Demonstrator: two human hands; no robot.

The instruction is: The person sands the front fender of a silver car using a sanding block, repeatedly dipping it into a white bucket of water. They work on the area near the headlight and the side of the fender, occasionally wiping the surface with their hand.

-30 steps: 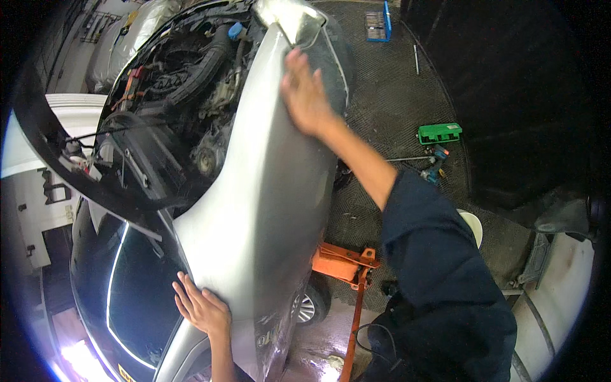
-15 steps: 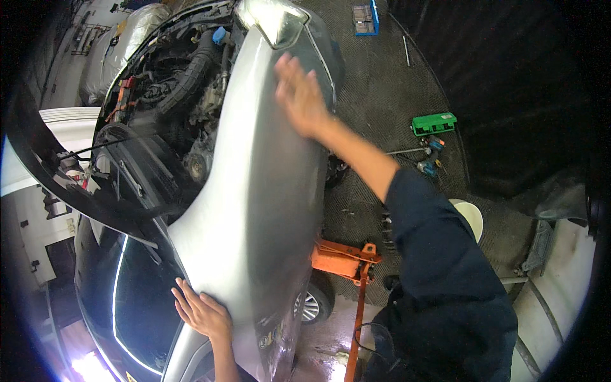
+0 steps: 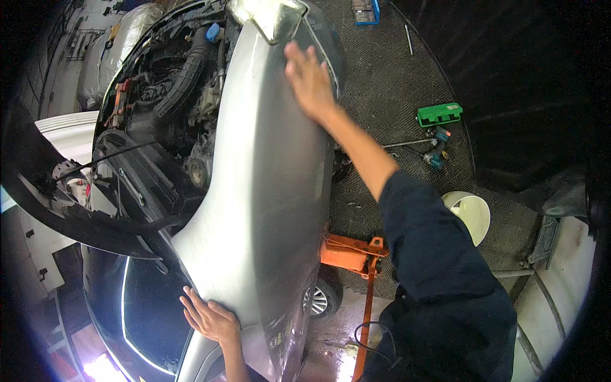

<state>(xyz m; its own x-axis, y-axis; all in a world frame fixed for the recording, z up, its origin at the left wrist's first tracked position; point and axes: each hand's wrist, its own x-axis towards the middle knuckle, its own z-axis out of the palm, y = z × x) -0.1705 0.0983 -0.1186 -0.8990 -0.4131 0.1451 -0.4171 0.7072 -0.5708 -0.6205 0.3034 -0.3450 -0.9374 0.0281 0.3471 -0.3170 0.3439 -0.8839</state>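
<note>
A silver car fender [image 3: 235,210] runs up the middle of the view, with the headlight [image 3: 270,19] at its far end. My right hand [image 3: 310,86] lies flat on the fender's side just below the headlight, fingers stretched and apart, holding nothing. At the near end, my left hand [image 3: 212,316] rests with spread fingers on the silver body beside the windshield [image 3: 137,312]. It holds nothing either. Clear plastic film [image 3: 286,337] covers the car's side near the wheel [image 3: 321,296].
The open engine bay [image 3: 172,89] lies left of the fender under the raised hood [image 3: 70,204]. Right of the car are an orange floor jack [image 3: 350,253], a cordless power tool [image 3: 437,153], a green case [image 3: 439,114], a pale bucket [image 3: 472,216] and a blue-edged tool box [image 3: 366,11].
My right hand has slid slightly right and away along the fender toward the headlight. My left hand stays on the body; the whole view has shifted a little.
</note>
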